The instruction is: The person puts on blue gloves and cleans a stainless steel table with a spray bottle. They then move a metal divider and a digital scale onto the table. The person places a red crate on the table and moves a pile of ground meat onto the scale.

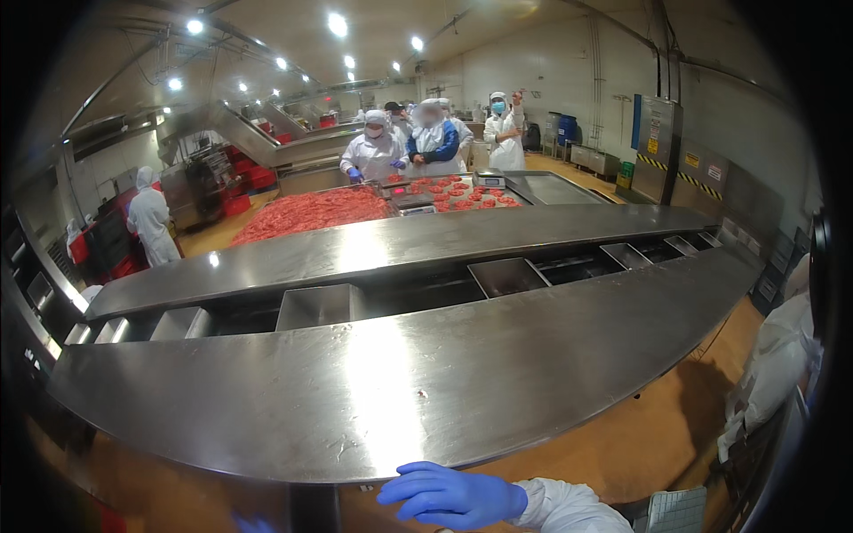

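Observation:
My right hand (453, 496), in a blue glove with a white sleeve, is at the near edge of a long stainless steel table (266, 400). Its fingers point left, slightly spread, and no held object shows. Only a blurred bit of blue, apparently my left hand (253, 524), shows at the bottom rim; its fingers cannot be made out. Metal dividers (316, 308) stand in a dark channel along the table. Beyond it lie a large heap of ground meat (313, 212) and separate meat portions (460, 193) beside a weighing scale (488, 178).
Several people in white protective clothing stand behind the meat, one of them a person with raised hand (506, 133). Another person (152, 216) is at the left. A white-clad person (776, 360) is close at the right edge. A steel cabinet (656, 146) stands at the back right.

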Demonstrator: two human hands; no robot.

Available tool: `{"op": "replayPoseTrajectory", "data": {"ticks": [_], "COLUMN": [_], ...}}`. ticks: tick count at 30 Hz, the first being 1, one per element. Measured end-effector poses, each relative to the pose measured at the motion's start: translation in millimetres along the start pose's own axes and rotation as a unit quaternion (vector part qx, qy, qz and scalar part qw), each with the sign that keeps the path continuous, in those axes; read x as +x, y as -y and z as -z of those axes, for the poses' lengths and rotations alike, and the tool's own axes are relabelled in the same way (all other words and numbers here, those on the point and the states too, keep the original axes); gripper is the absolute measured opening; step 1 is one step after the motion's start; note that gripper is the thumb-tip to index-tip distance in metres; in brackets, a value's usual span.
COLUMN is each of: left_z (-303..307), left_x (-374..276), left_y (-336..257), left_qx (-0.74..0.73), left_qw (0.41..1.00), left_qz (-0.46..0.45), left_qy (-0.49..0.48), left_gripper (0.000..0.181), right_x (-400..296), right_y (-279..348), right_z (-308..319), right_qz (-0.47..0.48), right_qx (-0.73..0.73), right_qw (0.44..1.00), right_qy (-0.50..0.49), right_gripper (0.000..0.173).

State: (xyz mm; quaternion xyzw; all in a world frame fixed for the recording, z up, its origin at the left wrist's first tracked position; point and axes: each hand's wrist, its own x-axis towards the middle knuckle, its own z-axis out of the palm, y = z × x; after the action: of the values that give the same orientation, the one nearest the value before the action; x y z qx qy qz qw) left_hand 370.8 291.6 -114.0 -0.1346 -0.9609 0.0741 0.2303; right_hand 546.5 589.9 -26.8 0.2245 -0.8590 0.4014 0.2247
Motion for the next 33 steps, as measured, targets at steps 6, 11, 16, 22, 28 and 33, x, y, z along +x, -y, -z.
{"op": "replayPoseTrajectory", "data": {"ticks": [6, 11, 16, 22, 28, 33], "left_z": [-45, -16, -28, -49, -88, -89], "left_x": [-22, -18, -24, -18, -24, -31], "left_y": [34, 24, 24, 19, 16, 24], "left_qx": [-0.351, -0.529, -0.441, -0.055, -0.523, -0.343], "left_qw": [0.932, 0.829, 0.892, 0.992, 0.841, 0.938], "left_qz": [0.087, 0.171, 0.094, -0.111, 0.089, -0.035], "left_qy": [-0.032, 0.061, 0.029, 0.03, 0.105, 0.027], "left_gripper": [0.052, 0.057, 0.052, 0.052, 0.047, 0.041], "right_x": [15, 10, -3, -14, -14, -2], "right_y": [5, 7, 25, 30, 31, 42], "right_z": [5, 14, 36, 43, 43, 32], "right_qz": [-0.013, -0.008, -0.083, -0.18, -0.189, -0.236], "right_qx": [0.055, 0.003, -0.116, -0.17, -0.173, -0.128], "right_qw": [0.998, 0.999, 0.983, 0.951, 0.948, 0.936], "right_qy": [-0.01, -0.038, -0.114, -0.182, -0.187, -0.228], "right_gripper": [0.041, 0.05, 0.035, 0.017, 0.021, 0.026]}}
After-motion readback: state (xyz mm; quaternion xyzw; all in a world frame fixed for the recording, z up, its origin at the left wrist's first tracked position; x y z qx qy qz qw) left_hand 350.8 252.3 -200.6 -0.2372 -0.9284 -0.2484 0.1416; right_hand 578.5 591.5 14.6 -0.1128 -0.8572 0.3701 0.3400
